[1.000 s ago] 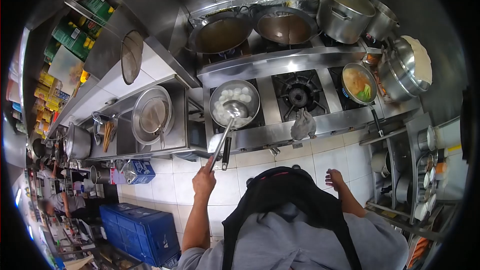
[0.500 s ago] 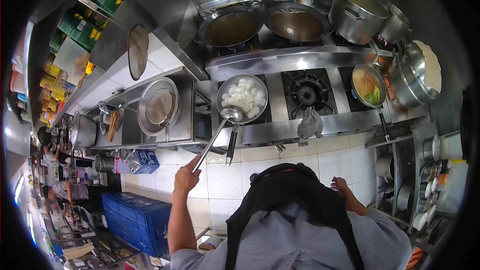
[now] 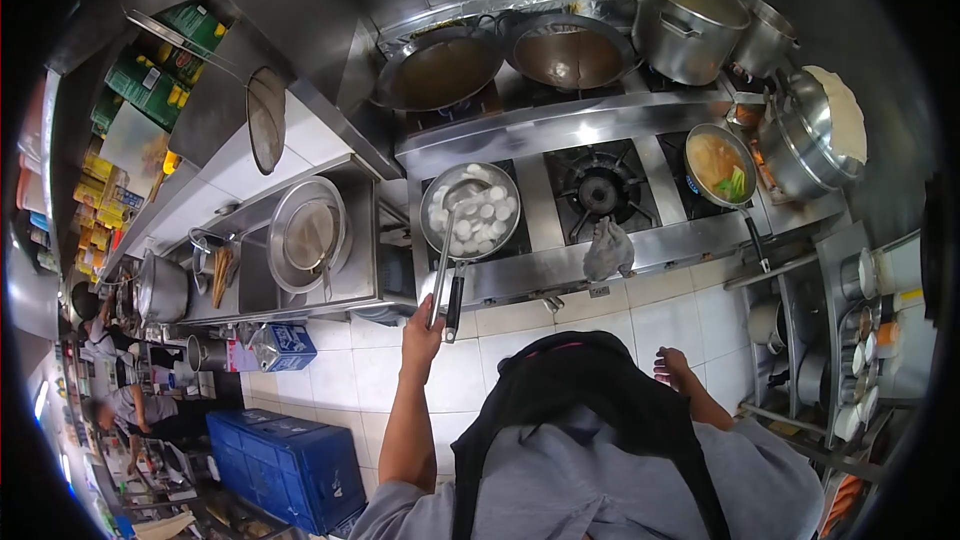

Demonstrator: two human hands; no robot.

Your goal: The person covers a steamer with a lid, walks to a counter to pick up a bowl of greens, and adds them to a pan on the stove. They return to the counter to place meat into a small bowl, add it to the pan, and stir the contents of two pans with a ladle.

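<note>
My left hand (image 3: 421,332) is wrapped round the long handle of a metal ladle (image 3: 443,262). The ladle's bowl lies in a pan (image 3: 471,254) of round white pieces (image 3: 482,217) in liquid, towards its upper left side. The pan's black handle (image 3: 454,306) points towards me, just right of the ladle handle, and my hand is close to its end. My right hand (image 3: 672,364) hangs over the floor at my right side, its fingers apart and holding nothing.
Right of the pan are a bare burner (image 3: 601,192), a grey cloth (image 3: 607,252) on the stove edge and a pan of soup (image 3: 718,168). Two woks (image 3: 440,70) and tall pots (image 3: 688,25) stand behind. A sink (image 3: 258,265) with bowls is left; people work far left.
The ladle's bowl has moved from the pan's near side to its far upper left, and my left hand has shifted right and forward. The view has shifted slightly.
</note>
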